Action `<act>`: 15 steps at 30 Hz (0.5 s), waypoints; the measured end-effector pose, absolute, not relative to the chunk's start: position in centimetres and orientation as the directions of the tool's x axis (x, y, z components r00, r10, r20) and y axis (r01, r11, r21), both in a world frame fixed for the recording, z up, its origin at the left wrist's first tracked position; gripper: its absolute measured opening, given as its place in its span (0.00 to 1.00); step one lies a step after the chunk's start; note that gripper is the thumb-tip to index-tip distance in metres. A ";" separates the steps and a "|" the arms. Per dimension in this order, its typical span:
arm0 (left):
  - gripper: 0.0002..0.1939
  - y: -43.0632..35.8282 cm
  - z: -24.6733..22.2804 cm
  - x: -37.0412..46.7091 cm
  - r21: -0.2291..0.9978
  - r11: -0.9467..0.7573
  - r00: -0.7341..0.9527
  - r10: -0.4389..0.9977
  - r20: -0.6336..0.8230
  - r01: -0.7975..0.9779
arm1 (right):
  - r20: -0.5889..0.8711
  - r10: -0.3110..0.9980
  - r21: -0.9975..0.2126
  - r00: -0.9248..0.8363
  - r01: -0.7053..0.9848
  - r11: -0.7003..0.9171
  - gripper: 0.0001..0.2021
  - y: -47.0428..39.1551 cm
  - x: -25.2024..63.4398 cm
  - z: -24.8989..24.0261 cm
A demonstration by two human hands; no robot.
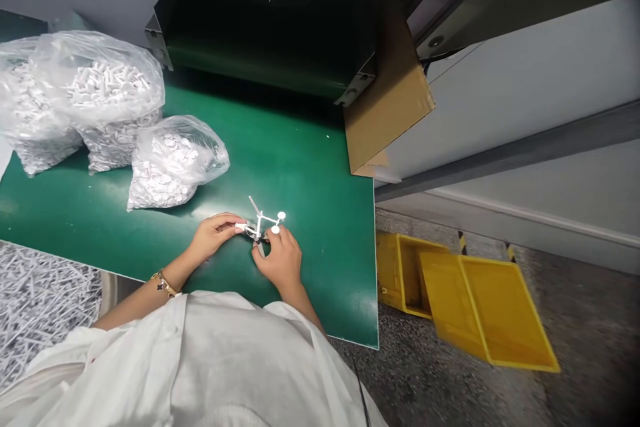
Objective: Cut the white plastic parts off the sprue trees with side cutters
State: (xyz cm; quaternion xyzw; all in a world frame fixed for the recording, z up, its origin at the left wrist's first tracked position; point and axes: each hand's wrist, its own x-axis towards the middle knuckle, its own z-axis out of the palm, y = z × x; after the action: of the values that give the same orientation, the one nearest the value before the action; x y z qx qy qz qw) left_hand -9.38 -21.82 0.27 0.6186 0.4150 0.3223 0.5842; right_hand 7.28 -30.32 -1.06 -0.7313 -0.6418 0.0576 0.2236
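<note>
Both hands, left hand (214, 233) and right hand (281, 259), pinch a white sprue (263, 220).

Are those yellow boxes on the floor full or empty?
Empty. Both yellow bins show only bare yellow insides, with nothing in them, lying tilted on the grey floor.

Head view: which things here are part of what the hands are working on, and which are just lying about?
In hand:
- white plastic sprue, held by left hand and right hand
- green mat under them

Lying about:
- three bags of white parts
- cardboard box
- yellow bins on the floor
- pile of white pieces at lower left
</note>
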 end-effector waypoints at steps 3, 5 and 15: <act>0.12 -21.8 0.4 -9.4 0.989 0.007 0.463 0.883 -0.075 0.147 | 0.199 0.966 -0.368 0.163 0.926 -0.081 0.08 -30.3 7.2 -1.0; 0.12 -21.8 0.5 -9.4 0.989 -0.009 0.466 0.883 -0.062 0.149 | 0.189 0.970 -0.341 0.155 0.936 -0.083 0.08 -30.3 7.3 -0.9; 0.11 -21.9 0.5 -9.5 0.994 -0.025 0.465 0.885 -0.026 0.103 | -0.016 0.996 -0.293 0.083 0.952 -0.084 0.12 -30.2 7.7 1.0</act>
State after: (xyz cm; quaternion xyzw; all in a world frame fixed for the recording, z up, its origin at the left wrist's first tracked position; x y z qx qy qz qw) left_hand -9.52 -21.88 0.45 0.6310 0.3914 0.3380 0.5783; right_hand 7.71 -30.25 0.98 -0.7285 -0.6688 0.1060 0.1037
